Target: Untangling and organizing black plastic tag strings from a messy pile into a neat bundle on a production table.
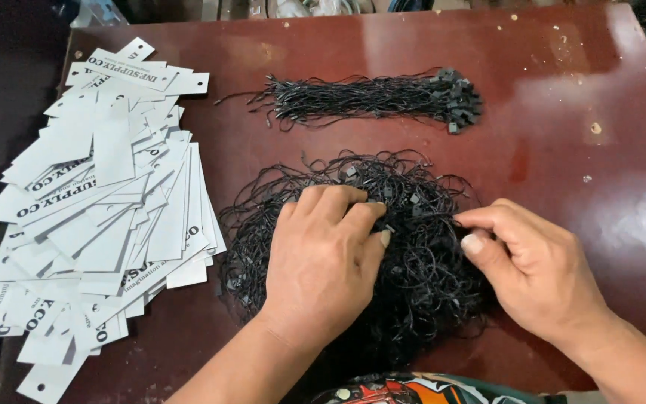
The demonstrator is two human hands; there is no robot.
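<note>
picking both hands (323,262) (532,262) into tangled black strings (420,247)

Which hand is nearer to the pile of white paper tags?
Left. The left hand rests on the tangled heap of black strings, just right of the white paper tags. The right hand pinches strings at the heap's far side, farther away.

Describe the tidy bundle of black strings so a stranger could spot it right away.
On the dark red table, look past the loose tangled heap that both hands work in. The tidy bundle lies beyond it, strands straight and side by side, small black clasps gathered at its right end.
</note>
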